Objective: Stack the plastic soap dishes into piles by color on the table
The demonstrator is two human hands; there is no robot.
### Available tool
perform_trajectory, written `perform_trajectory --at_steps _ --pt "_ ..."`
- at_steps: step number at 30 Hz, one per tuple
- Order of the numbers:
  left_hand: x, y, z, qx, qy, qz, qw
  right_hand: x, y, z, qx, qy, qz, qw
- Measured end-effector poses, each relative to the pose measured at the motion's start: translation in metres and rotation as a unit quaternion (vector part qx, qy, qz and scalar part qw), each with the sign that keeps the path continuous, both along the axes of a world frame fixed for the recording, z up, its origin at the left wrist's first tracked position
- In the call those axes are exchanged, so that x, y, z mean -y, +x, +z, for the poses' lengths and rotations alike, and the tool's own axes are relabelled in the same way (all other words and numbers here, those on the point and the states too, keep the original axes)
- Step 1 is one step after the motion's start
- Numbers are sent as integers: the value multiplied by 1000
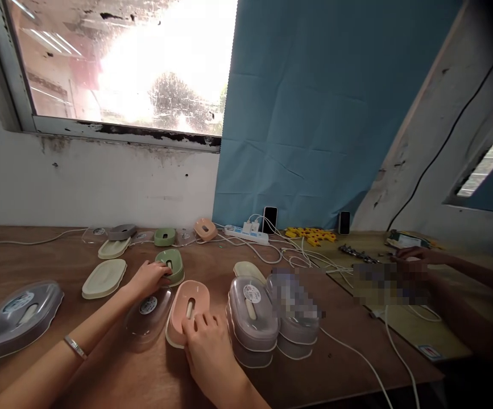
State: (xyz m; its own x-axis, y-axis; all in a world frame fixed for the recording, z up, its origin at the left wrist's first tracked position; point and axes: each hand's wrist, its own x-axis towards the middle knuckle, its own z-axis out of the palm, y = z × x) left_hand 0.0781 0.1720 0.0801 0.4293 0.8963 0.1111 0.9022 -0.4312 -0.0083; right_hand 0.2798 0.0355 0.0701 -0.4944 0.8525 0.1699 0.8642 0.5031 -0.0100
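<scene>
Your right hand [206, 335] rested open-fingered on the pink soap dish [187, 309], near the bench's front edge, its length running away from you; your left hand [149, 278] cupped the green dish [170, 263] just behind.

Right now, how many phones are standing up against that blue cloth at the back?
2. One phone stands behind the white power strip, with cables around it. The other phone stands further right, just past the yellow pieces. More could be hidden elsewhere.
</scene>
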Motion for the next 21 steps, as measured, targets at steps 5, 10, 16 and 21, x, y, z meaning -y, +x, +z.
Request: perform_trajectory --at_steps 5,10,16,21 --pt "1 -2 2 9 -16 -4 1000 -3 -3 -12 -2 27 28 999" --pt "-15 3 3 31 -45 17 998 -14 -6 -10 16 26 69 997" --pt "-48 20 -15 45 -93 54 993 -12 -10 -4 50 38 72 995" --pt "-37 12 -21 40 -123 59 990 -10 -15 -12 70 66 90 991"
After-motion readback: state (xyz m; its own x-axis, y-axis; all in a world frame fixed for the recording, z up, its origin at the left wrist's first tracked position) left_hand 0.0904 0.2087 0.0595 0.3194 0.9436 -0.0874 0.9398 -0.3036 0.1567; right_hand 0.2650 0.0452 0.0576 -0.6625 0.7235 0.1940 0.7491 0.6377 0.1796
